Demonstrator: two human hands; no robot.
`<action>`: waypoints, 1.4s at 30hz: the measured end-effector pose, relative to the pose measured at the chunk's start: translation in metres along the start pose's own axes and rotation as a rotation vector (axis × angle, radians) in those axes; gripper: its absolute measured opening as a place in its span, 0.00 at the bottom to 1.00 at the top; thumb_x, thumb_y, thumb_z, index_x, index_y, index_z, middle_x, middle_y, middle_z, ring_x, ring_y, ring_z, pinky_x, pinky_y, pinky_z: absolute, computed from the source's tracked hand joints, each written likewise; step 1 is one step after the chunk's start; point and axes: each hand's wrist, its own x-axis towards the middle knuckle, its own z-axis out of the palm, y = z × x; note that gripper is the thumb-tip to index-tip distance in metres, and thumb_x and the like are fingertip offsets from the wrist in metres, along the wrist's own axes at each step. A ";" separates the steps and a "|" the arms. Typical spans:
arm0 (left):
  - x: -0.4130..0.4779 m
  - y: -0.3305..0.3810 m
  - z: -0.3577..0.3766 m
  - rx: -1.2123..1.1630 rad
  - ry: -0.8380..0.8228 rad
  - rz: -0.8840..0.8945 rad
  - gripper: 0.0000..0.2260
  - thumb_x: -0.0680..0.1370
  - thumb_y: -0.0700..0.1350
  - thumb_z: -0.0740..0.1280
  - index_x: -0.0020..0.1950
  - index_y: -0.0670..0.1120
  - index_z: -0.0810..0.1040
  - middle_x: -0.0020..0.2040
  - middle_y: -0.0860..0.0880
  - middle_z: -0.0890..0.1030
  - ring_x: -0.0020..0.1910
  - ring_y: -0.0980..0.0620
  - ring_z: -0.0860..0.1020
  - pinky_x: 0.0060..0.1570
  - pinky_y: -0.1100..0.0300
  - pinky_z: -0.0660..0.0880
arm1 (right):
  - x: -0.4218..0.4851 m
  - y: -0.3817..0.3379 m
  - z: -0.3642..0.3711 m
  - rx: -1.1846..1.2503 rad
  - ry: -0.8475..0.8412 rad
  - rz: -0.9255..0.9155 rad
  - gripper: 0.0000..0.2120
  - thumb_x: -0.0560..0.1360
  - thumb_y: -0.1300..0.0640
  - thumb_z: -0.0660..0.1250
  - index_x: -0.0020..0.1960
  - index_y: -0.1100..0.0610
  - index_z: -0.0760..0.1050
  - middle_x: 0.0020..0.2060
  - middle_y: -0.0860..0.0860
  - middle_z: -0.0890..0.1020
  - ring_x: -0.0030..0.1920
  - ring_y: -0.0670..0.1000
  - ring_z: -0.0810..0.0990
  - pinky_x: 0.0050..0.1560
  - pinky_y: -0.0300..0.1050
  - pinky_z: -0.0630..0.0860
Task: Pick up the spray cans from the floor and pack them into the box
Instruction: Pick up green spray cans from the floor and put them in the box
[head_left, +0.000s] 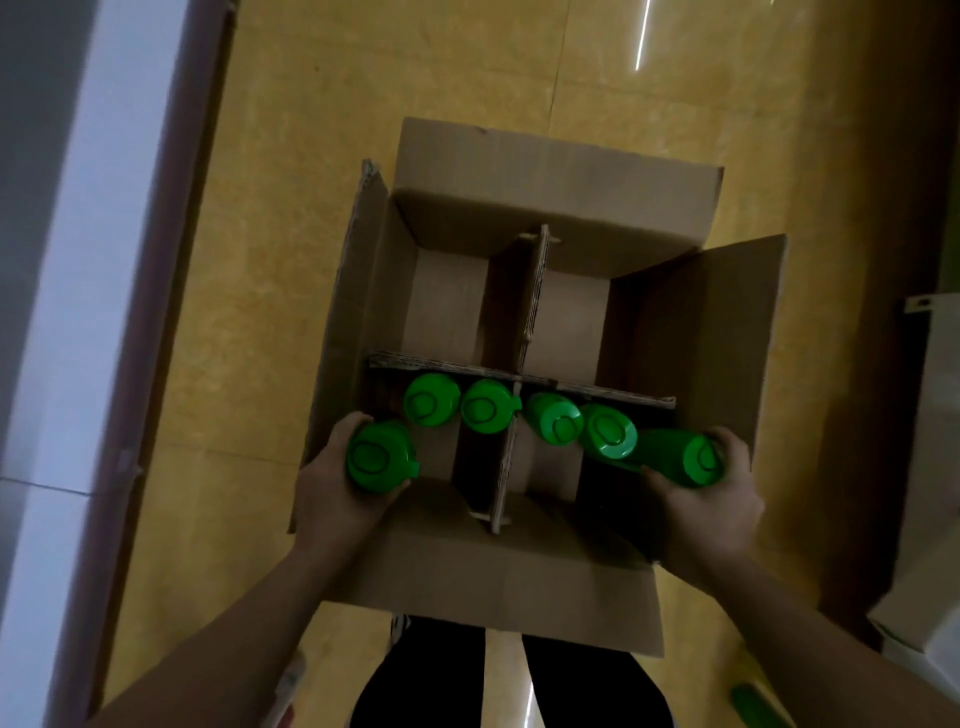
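An open cardboard box (550, 171) with a cross-shaped divider (535, 291) stands on the yellow floor. Several green-capped spray cans stand upright in its two near compartments, such as one (430, 400) on the left and one (555, 418) on the right. My left hand (332, 483) grips a green spray can (379, 457) upright over the near-left compartment. My right hand (711, 493) holds another green can (680, 457), tilted leftward, over the near-right compartment. The two far compartments hold nothing.
Another green can (753, 701) lies on the floor at the bottom right. A white box (930, 618) sits at the right edge. A white wall with a dark baseboard (171, 260) runs along the left. My dark trouser legs (426, 680) are below the box.
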 end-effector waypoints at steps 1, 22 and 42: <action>0.002 -0.001 0.003 -0.008 0.008 -0.012 0.39 0.60 0.47 0.85 0.66 0.57 0.70 0.54 0.54 0.79 0.57 0.46 0.78 0.52 0.57 0.73 | 0.002 0.002 0.002 -0.027 -0.017 -0.023 0.37 0.68 0.60 0.80 0.72 0.50 0.68 0.64 0.55 0.78 0.63 0.57 0.77 0.60 0.59 0.79; 0.006 0.019 0.029 -0.145 0.340 -0.337 0.35 0.66 0.48 0.82 0.65 0.49 0.66 0.61 0.44 0.77 0.58 0.48 0.75 0.47 0.62 0.70 | 0.030 0.015 0.023 -0.376 -0.073 -0.234 0.34 0.68 0.58 0.79 0.71 0.56 0.70 0.63 0.56 0.78 0.64 0.57 0.73 0.62 0.56 0.72; 0.053 0.029 0.023 0.118 0.161 -0.088 0.37 0.72 0.45 0.77 0.76 0.49 0.62 0.63 0.39 0.78 0.61 0.39 0.76 0.60 0.49 0.73 | 0.028 0.009 0.023 -0.369 -0.090 -0.316 0.33 0.71 0.64 0.77 0.73 0.58 0.70 0.67 0.57 0.77 0.68 0.59 0.72 0.67 0.53 0.68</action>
